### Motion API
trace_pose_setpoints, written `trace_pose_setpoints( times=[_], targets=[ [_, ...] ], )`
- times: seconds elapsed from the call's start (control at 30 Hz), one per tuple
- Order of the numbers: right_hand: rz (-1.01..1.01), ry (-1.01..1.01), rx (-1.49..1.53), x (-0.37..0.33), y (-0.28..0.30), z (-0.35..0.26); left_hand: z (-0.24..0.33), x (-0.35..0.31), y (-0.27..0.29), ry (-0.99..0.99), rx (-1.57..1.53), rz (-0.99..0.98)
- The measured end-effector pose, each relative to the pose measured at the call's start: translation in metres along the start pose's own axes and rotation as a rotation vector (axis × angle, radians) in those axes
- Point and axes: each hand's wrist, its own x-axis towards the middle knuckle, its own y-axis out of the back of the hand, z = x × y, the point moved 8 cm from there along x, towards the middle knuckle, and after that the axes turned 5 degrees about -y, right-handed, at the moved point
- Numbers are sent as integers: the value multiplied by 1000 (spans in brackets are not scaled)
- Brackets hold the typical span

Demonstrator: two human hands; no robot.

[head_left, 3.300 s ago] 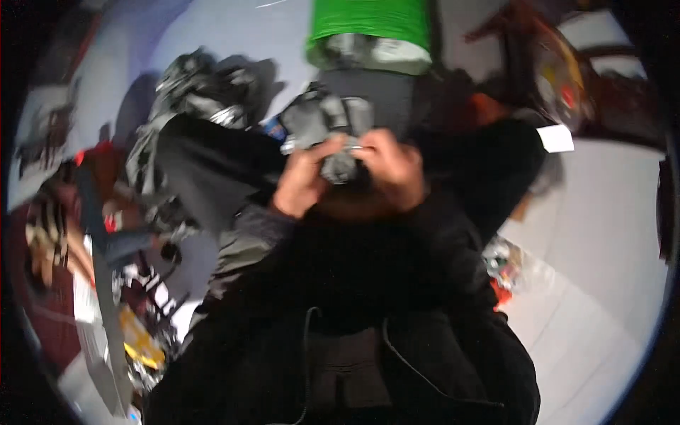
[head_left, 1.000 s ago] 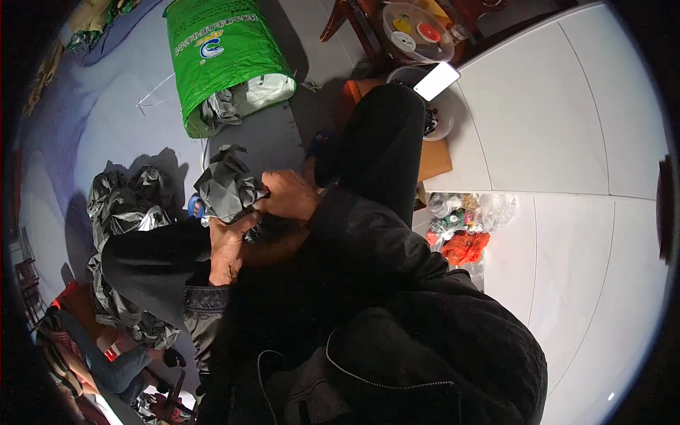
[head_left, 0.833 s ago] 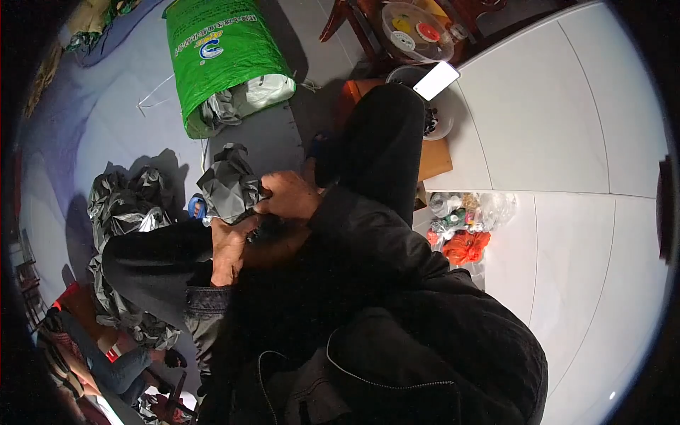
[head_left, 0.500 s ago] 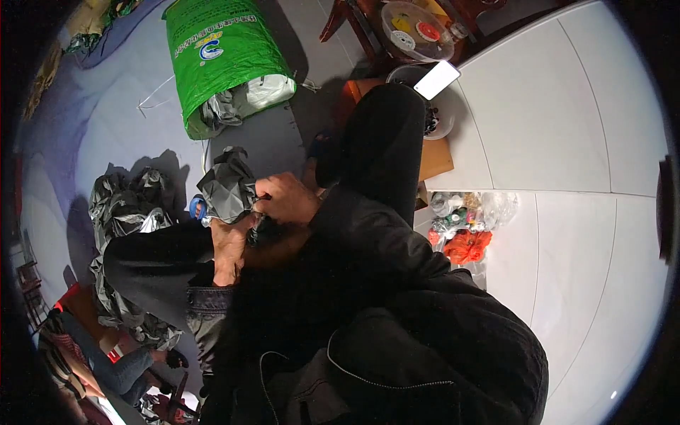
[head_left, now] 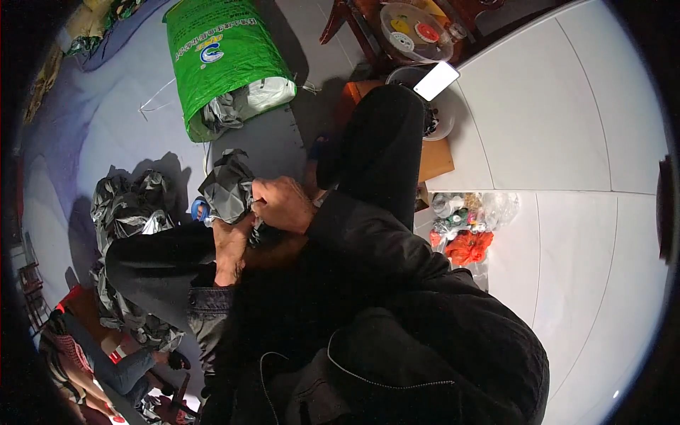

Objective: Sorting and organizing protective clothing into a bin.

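Observation:
A crumpled dark grey plastic sheet (head_left: 228, 190) sticks up between my two hands, above my lap. My left hand (head_left: 231, 244) is closed around its lower end, its fingers partly hidden by the plastic and by the other hand. From the right, my right hand (head_left: 282, 203) is closed with bent fingers on the same plastic, next to the left hand. A little grey plastic shows below the right hand. Just left of the sheet is a blue object (head_left: 200, 209), partly covered, whose kind I cannot make out.
Ahead lies an open green sack (head_left: 227, 49) with grey plastic inside. More grey plastic (head_left: 127, 205) is heaped on the left. A white phone-like slab (head_left: 436, 81) rests beside a white table (head_left: 552, 106). Another person's leg (head_left: 134, 375) shows at lower left.
My right hand has shifted slightly left and down against the plastic. The grey sheet has barely moved. At lower left, the other person's hand has come into view.

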Motion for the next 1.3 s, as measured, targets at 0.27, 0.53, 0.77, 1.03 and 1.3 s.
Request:
trace_pose_setpoints(
  times=[0.27, 0.53, 0.77, 1.03, 1.3],
  targets=[
    [-39, -44, -60, 0, 1, -4, -2, -2, -2, -39, 4, 43],
    [-30, -5, -115, 1, -1, -4, -10, 1, 1, -31, 36, 40],
    [-101, -32, -175, -1, -6, 12, -16, 2, 2, -85, 23, 15],
    [-63, 15, -240, -5, -8, 3, -13, -2, -3, -83, 80, 11],
    [-18, 48, -131, -2, 8, -14, 2, -4, -9, -69, 163, 6]
  ],
)
